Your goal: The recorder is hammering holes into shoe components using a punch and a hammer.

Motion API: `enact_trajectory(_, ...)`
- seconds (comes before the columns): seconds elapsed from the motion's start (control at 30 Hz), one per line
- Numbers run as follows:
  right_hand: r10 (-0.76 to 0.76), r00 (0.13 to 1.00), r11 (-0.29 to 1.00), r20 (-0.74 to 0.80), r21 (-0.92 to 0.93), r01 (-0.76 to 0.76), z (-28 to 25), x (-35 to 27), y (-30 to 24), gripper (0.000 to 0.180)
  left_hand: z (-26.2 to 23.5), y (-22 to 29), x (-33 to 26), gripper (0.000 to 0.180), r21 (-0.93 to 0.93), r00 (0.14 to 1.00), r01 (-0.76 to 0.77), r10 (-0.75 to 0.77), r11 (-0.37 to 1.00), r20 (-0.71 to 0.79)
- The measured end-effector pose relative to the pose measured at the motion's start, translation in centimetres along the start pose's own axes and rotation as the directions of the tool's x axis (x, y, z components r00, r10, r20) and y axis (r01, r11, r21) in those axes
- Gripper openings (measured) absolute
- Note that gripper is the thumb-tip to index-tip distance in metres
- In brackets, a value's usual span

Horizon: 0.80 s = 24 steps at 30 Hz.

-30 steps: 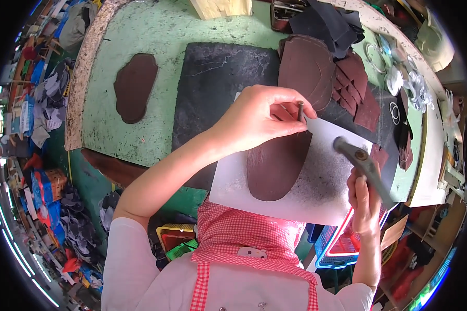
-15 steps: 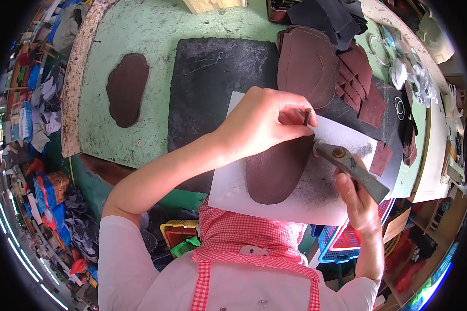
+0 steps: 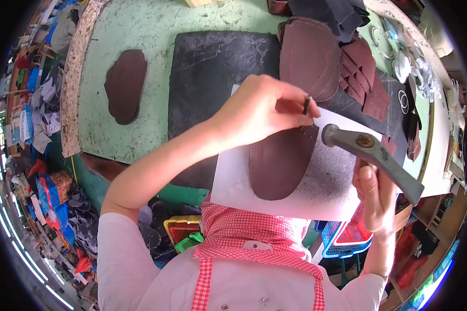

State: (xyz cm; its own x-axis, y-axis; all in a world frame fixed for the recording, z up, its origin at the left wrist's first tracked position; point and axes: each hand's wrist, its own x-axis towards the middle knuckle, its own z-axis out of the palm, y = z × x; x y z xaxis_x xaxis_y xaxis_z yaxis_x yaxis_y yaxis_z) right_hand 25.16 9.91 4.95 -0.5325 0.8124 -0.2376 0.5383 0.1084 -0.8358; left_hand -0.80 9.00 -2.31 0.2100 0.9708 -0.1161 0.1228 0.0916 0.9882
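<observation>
Two hands busy: left hand (image 3: 262,111) pinching small metal punch (image 3: 307,104) upright on brown sole-shaped piece (image 3: 280,163), keeping it steady on white board (image 3: 233,181) near table's front edge. Right hand (image 3: 376,194) wrapped tight round hammer (image 3: 371,155), head just right of punch.

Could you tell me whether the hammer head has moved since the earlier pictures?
Yes. The hammer in the right hand has swung left across the white board, toward the small metal punch that the left hand holds on the brown leather piece.
</observation>
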Motion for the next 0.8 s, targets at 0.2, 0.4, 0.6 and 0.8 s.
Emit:
enact_trajectory(0.2,-0.036,0.999,0.989,-0.039,0.145,0.042,-0.4,-0.1,-0.3,0.033,-0.4,0.1,-0.7,0.015,0.048,0.999,-0.012,0.009,0.999,0.049)
enact_trajectory(0.4,-0.087,0.959,0.933,-0.268,0.316,0.173,-1.3,-0.6,-1.5,0.053,0.3,0.2,-1.3,0.017,0.138,0.997,-0.072,0.07,0.988,0.018)
enact_trajectory(0.6,-0.207,0.974,0.954,0.097,-0.201,0.222,1.5,1.3,-3.8,0.021,0.3,-0.5,-2.9,0.013,0.33,0.947,-0.262,0.307,0.907,-0.093)
enact_trajectory(0.8,-0.066,0.992,0.993,0.111,-0.088,0.076,2.4,-0.2,-0.6,0.015,-3.0,3.0,-4.2,0.011,-0.269,0.994,0.054,-0.077,0.962,-0.076)
